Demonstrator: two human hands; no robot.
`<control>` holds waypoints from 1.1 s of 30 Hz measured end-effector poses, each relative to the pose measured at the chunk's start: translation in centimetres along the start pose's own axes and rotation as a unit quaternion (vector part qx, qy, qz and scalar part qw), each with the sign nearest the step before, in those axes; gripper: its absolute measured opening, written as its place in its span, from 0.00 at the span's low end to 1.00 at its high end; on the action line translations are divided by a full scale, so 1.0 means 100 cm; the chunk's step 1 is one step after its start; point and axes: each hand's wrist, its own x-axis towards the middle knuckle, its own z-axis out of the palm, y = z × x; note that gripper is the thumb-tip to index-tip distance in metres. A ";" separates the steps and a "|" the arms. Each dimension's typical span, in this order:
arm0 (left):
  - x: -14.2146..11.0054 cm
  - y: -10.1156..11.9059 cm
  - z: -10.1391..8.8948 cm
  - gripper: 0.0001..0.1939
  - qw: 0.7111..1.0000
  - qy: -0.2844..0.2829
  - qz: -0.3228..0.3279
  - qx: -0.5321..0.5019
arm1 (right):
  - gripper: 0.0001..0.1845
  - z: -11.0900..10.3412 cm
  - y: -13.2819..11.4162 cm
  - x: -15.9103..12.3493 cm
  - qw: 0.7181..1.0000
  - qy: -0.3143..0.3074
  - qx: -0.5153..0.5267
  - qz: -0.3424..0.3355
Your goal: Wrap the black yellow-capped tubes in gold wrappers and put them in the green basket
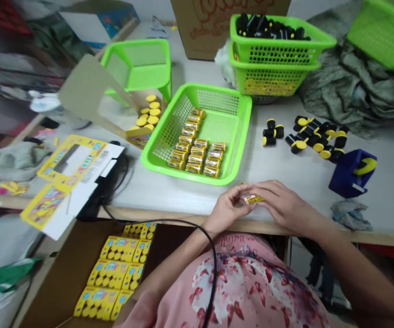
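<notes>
Both my hands meet at the table's front edge around a small gold-wrapped piece [252,199]. My left hand [229,207] pinches its left end between thumb and fingers. The fingers of my right hand [282,205] close over its right end and hide part of it. Just beyond my hands stands a green basket [240,136] with rows of similar gold-wrapped pieces [194,161] on its floor. To the right lie loose black cylinders with yellow ends [315,134], some in a small separate cluster [271,132].
A blue tape dispenser [349,175] and a crumpled cloth [350,214] are at right. Stacked green baskets [272,64] stand behind. At left are a carton of yellow-topped pieces [149,114] and a flat yellow box [77,166]. Packed yellow boxes [106,273] fill a carton below. A black cable [214,264] crosses my front.
</notes>
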 end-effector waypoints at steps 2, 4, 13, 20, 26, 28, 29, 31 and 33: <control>0.000 -0.005 -0.006 0.18 1.000 -0.008 -0.011 0.005 | 0.19 -0.013 0.007 0.016 1.000 -0.017 0.005 0.006; 0.001 -0.010 -0.011 0.14 1.000 -0.008 -0.024 0.003 | 0.14 -0.025 0.015 0.040 0.999 -0.025 0.013 0.026; -0.006 0.001 -0.013 0.27 0.991 0.009 -0.028 -0.131 | 0.18 -0.030 0.020 0.100 0.930 -0.188 0.242 0.204; -0.008 -0.006 -0.009 0.28 0.997 0.050 0.004 -0.067 | 0.19 -0.014 0.016 0.045 0.852 -0.153 0.384 0.322; -0.012 -0.014 -0.009 0.21 0.999 -0.017 0.019 0.033 | 0.21 -0.007 0.022 0.017 0.817 -0.121 0.438 0.356; -0.012 -0.011 -0.010 0.22 0.999 -0.043 -0.009 0.001 | 0.21 -0.007 0.023 0.013 0.809 -0.115 0.443 0.368; -0.012 -0.009 -0.009 0.22 0.998 -0.050 -0.022 -0.019 | 0.21 -0.007 0.024 0.012 0.808 -0.109 0.444 0.372; -0.011 -0.006 -0.007 0.25 0.997 -0.052 -0.035 -0.041 | 0.20 -0.004 0.025 0.011 0.808 -0.098 0.443 0.375; -0.009 -0.005 -0.003 0.24 0.998 -0.037 -0.032 -0.037 | 0.20 -0.001 0.024 0.010 0.810 -0.094 0.442 0.374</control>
